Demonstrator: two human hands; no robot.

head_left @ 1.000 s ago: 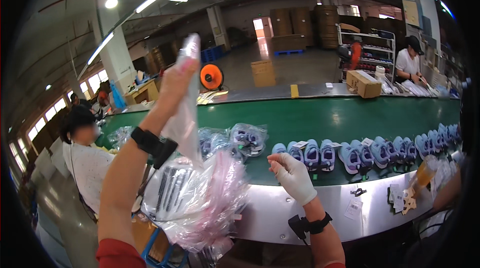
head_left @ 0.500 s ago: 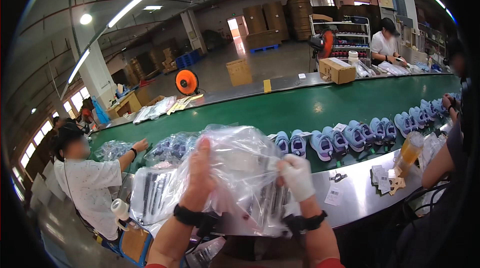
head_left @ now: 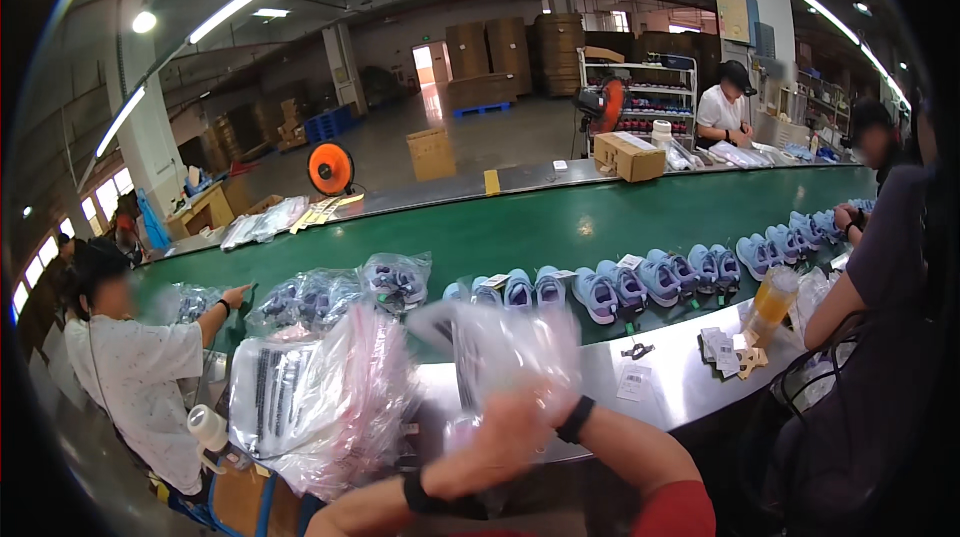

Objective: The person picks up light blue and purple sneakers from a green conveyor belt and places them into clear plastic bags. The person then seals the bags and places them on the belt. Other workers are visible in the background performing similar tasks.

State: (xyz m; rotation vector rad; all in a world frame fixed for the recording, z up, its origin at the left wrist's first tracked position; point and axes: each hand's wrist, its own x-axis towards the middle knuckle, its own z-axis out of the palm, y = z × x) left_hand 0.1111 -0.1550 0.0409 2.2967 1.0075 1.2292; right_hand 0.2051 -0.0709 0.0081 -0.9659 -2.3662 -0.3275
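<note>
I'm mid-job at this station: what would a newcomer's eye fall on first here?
Probably the row of light-blue shoes along the near side of the green belt, running from the centre off to the right. The orange fan beyond the belt at left also stands out. At lower centre, a blurred clear plastic bag shows at the person's hands.

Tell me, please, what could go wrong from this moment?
The clear plastic bag at the blurred left hand appears close in front of the blue shoes, so it might brush them out of their row. The bag stack seems to overhang the near edge of the metal table, so some bags could slide off.
</note>
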